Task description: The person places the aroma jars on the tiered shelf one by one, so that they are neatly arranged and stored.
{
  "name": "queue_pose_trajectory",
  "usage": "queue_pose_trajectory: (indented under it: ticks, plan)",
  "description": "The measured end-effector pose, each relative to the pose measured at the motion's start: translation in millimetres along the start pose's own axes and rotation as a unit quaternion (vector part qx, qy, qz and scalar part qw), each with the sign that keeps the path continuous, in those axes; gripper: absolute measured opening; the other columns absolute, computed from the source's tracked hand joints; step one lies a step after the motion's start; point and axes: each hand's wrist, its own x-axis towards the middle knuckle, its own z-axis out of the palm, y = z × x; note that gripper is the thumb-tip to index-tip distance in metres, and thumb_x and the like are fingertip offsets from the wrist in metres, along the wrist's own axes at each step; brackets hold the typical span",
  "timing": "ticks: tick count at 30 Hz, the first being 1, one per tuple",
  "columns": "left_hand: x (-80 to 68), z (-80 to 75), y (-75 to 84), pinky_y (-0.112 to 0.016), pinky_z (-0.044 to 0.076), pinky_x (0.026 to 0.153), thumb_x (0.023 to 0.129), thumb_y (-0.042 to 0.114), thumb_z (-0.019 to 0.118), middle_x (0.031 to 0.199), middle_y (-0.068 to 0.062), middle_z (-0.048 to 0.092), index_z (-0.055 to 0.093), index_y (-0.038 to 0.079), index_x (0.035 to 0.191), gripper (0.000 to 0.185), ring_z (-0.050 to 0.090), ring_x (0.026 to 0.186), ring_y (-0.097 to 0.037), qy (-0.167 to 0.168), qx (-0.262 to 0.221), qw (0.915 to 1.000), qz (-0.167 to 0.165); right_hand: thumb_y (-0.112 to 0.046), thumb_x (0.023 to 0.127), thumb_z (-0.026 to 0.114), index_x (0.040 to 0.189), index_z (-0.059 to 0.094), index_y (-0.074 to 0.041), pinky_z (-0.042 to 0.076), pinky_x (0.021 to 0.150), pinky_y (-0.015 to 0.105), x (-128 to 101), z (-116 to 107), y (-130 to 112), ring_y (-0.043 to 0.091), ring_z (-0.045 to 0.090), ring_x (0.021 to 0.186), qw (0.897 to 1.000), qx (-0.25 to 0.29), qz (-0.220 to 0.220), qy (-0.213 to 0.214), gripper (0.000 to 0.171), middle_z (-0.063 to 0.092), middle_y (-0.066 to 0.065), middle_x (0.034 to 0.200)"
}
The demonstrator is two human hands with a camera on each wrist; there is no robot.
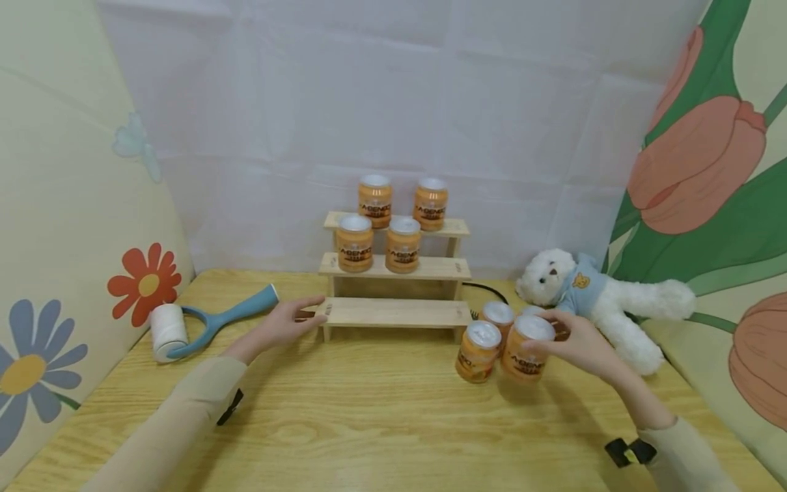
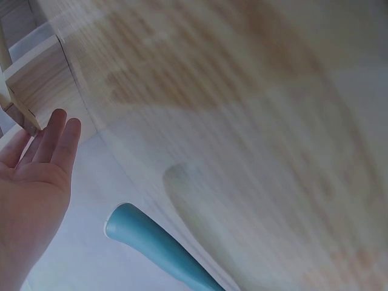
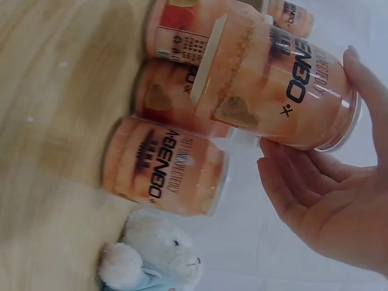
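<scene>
On a wooden table (image 1: 369,417) walled by floral sheets, right hand (image 1: 574,345) grips a jar (image 1: 525,347), left hand (image 1: 279,326) flat

Wood table (image 1: 369,424), white cloth backdrop (image 1: 430,102) w/ floral side panels (image 1: 707,171).

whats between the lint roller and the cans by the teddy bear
In the head view, the left hand and the wooden step shelf's bottom step lie between the lint roller and the cans.

The light wooden worktop (image 1: 369,417) bears a three-step wooden rack (image 1: 393,311), a blue-handled lint roller (image 1: 203,324), a white teddy bear (image 1: 605,301) and perhaps four orange jars (image 1: 501,342).
</scene>
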Motion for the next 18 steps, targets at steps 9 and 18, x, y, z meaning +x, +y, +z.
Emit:
queue_pose_trajectory:
  ticks: [9,18]
  plan:
    - [2.4,2.1,-2.3,-0.050,0.048,0.095,0.097,0.035,0.051,0.146,-0.024,0.035,0.033,0.000,0.144,0.062,0.048,0.122,-0.044,0.001,-0.007,1.0000,-0.006,-0.034,0.084,0.070,0.132,0.049,-0.004,0.054,0.072,0.034,10.3,-8.9,-11.0,0.025,0.059,0.096,1.000,0.020,-0.016,-0.001,0.061,0.059,0.016,0.115]
    - [2.9,0.7,-4.6,-0.050,0.048,0.096,0.097,0.037,0.051,0.147,-0.023,0.033,0.032,-0.001,0.145,0.064,0.047,0.123,-0.044,-0.004,-0.006,1.0000,-0.006,-0.036,0.086,0.068,0.134,0.047,-0.006,0.055,0.073,0.036,29.7,-18.0,-26.3,0.026,0.059,0.097,0.999,0.020,-0.026,0.025,0.060,0.057,0.017,0.116]
